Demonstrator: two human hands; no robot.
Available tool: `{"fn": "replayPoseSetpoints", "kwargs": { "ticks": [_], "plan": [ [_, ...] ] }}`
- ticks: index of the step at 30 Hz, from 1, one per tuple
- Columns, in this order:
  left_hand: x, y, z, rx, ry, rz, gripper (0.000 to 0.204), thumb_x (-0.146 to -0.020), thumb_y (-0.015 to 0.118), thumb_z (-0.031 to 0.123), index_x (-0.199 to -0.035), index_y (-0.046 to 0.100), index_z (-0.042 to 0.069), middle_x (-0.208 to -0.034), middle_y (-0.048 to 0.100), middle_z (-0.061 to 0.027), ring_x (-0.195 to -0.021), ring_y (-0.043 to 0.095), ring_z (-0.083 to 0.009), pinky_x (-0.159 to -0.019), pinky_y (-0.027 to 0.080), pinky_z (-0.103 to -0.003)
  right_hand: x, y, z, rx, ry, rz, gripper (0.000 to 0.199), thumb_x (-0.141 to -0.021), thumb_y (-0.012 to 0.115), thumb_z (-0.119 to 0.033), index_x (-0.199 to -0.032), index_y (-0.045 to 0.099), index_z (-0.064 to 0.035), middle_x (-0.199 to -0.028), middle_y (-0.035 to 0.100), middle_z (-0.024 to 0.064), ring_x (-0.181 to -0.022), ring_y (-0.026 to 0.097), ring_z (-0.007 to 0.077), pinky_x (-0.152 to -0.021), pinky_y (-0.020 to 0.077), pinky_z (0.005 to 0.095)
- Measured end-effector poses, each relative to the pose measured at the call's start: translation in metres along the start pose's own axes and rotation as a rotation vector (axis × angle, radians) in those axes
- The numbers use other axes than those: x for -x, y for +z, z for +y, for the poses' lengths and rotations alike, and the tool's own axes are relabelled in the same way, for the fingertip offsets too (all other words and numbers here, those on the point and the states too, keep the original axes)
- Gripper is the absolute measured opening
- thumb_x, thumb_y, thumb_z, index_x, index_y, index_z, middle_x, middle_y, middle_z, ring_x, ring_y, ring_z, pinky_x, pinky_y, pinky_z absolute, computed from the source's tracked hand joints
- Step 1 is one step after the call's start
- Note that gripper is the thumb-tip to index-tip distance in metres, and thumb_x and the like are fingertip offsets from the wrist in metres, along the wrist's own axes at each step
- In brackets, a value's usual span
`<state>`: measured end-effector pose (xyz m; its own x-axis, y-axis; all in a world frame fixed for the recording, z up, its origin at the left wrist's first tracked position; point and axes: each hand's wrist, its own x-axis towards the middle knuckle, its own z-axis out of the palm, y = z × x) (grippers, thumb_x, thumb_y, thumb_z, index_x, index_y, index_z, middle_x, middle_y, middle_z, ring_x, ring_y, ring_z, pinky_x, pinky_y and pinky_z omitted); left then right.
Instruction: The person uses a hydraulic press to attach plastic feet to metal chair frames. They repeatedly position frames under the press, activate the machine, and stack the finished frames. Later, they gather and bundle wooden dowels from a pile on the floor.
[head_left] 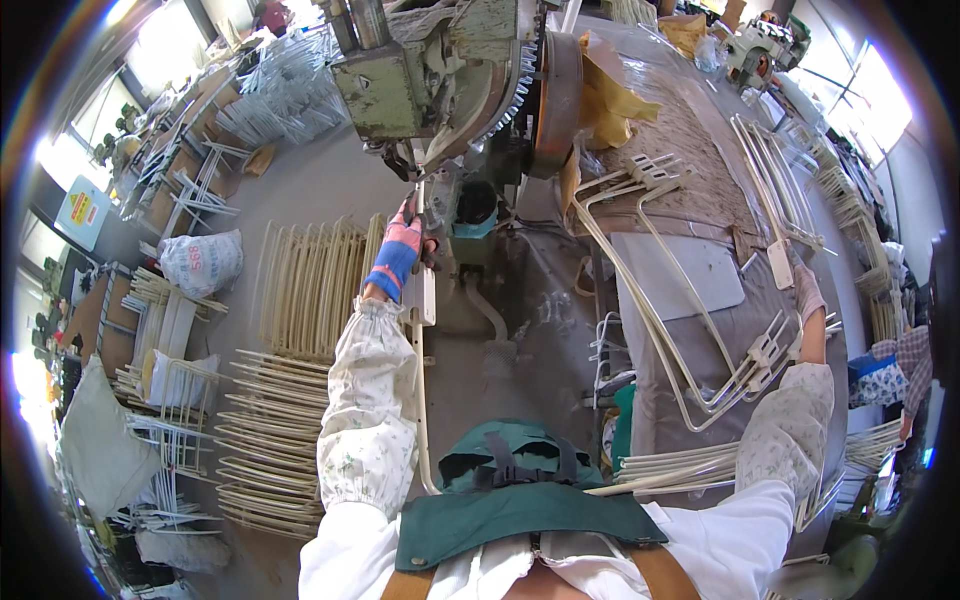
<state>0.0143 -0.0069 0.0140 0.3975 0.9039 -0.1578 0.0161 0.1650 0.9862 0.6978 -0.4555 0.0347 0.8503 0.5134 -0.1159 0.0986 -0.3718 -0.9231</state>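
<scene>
My left hand (402, 248), in a pink and blue striped glove, is closed around a cream bent-tube metal frame (421, 400) under the head of a green press machine (400, 95). A flat cream plate (429, 297) sits on that frame beside my wrist. Far out to the right, my right hand (808, 293), in a pale glove, closes at the end of another cream tube frame (762, 180), next to its flat plate (780, 265); its fingertips are partly hidden. Joined frames with slotted plates (765, 352) lie on the covered table just left of this hand.
Rows of cream frames (315, 290) and more frames (270, 440) stand on the floor at my left. A flywheel (556, 105) juts from the machine's right side. The table (670, 390) carries a grey board (690, 272). Another person's sleeve (915, 360) shows at far right.
</scene>
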Motion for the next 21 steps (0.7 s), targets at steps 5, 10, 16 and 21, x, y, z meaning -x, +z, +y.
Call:
{"fn": "replayPoseSetpoints", "kwargs": {
  "ticks": [5,10,16,21],
  "plan": [
    [0.007,-0.027,-0.001,-0.036,-0.016,0.058,0.047,-0.089,0.038,0.011,-0.132,0.030,0.029,-0.067,0.056,-0.0096,-0.040,0.052,-0.0181,-0.034,0.048,-0.037,0.037,0.079,-0.058,-0.070,0.090,-0.092,0.034,-0.087,0.048,-0.029,-0.110,0.055,-0.0049,-0.100,0.058,0.0026,-0.087,0.051,0.0135,-0.077,0.0390,0.0271],
    [0.018,-0.011,-0.004,-0.231,-0.063,0.101,0.046,-0.089,0.039,0.014,-0.134,0.028,0.020,-0.065,0.056,-0.0110,-0.041,0.054,-0.0187,-0.038,0.051,-0.036,0.021,0.042,-0.023,-0.463,0.312,-0.237,0.040,-0.087,0.048,-0.036,-0.110,0.057,-0.0048,-0.100,0.060,0.0052,-0.083,0.055,0.0162,-0.074,0.0414,0.0278],
    [0.012,-0.008,-0.006,-0.663,-0.037,0.157,0.044,-0.087,0.043,0.017,-0.130,0.035,0.012,-0.067,0.059,-0.0151,-0.048,0.059,-0.0229,-0.046,0.051,-0.037,0.063,0.084,0.026,0.020,0.417,-0.329,0.039,-0.088,0.045,-0.036,-0.110,0.055,-0.0051,-0.095,0.061,0.0058,-0.079,0.058,0.0142,-0.069,0.0454,0.0280],
    [-0.023,-0.039,-0.047,-1.041,0.318,0.115,0.038,-0.083,0.049,0.020,-0.121,0.044,0.013,-0.073,0.058,-0.0120,-0.056,0.058,-0.0223,-0.049,0.049,-0.035,0.127,0.077,0.075,0.775,-0.006,-0.344,0.036,-0.086,0.043,-0.034,-0.092,0.062,-0.0047,-0.078,0.059,0.0091,-0.070,0.054,0.0188,-0.063,0.0426,0.0346]
  ]
}}
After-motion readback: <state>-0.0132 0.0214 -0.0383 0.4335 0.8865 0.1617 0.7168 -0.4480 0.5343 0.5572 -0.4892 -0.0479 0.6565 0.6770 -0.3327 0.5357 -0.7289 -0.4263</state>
